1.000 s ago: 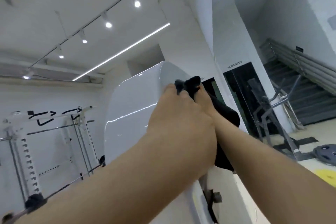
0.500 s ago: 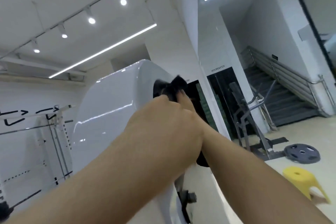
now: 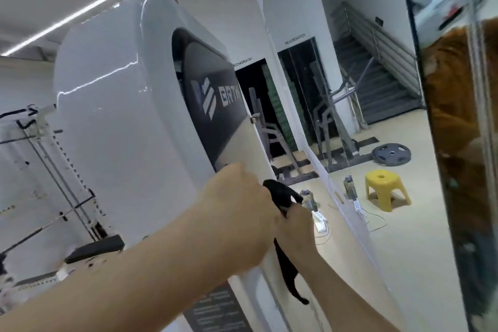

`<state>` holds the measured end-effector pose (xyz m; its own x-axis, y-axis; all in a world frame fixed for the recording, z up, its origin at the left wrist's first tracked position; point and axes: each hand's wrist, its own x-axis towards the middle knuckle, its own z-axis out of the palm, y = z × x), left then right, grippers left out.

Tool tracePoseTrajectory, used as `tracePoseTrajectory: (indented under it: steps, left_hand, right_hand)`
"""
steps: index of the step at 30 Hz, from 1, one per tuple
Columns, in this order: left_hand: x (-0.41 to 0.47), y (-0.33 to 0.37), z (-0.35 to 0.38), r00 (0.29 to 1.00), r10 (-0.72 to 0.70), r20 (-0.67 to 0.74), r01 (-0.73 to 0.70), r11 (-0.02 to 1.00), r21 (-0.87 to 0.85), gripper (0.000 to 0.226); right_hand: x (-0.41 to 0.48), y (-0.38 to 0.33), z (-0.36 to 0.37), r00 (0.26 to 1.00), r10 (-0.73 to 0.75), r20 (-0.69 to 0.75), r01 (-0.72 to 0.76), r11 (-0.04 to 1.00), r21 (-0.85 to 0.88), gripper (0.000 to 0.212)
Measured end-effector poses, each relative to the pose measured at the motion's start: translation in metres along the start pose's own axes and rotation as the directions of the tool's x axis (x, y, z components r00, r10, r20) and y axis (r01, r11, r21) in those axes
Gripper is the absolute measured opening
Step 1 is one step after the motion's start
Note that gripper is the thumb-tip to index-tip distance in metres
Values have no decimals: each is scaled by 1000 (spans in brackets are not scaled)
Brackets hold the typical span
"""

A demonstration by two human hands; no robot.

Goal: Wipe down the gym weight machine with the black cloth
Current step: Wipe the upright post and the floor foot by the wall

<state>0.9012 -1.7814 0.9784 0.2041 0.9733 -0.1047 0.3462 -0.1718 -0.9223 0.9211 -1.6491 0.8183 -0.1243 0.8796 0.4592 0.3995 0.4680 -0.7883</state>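
The weight machine's tall white glossy shroud (image 3: 116, 121) fills the left and middle, with a dark logo panel (image 3: 213, 105) set into its side. The black cloth (image 3: 280, 194) is bunched between both hands against the shroud's front edge, below the panel, and a strip of it hangs down (image 3: 289, 275). My left hand (image 3: 237, 213) grips the cloth from the left with curled fingers. My right hand (image 3: 296, 226) holds it from the right, fingers wrapped round the fabric.
A mirror wall (image 3: 350, 89) stands right of the machine, reflecting a yellow stool (image 3: 385, 191), a weight plate (image 3: 390, 155), a staircase and racks. A water bottle (image 3: 308, 199) and a white charger with cable lie on the floor. A white rack (image 3: 54, 170) stands at left.
Both hands and the cloth have slid down from the shroud's rounded top to below the logo panel. The view has dropped, bringing the panel and floor into sight.
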Motion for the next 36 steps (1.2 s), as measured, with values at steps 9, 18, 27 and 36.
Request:
tracePoseTrajectory:
  steps: [9, 18, 27, 36]
  left_hand:
    - [3, 12, 5, 1000, -13, -4, 13, 999, -32, 27]
    - [0, 10, -3, 999, 0, 53, -1, 1000, 10, 43]
    - [-6, 23, 4, 973, -204, -103, 179, 960, -214, 20]
    - [-26, 67, 55, 961, -79, -265, 40, 988, -150, 15]
  right_hand:
    - [11, -56, -94, 822, -288, 491, 311, 950, 37, 24]
    - [10, -26, -106, 908, -281, 311, -89, 595, 799, 24]
    - [124, 63, 107, 951, 212, -223, 62, 580, 812, 48]
    - [-53, -12, 23, 985, -159, -71, 159, 658, 736, 53]
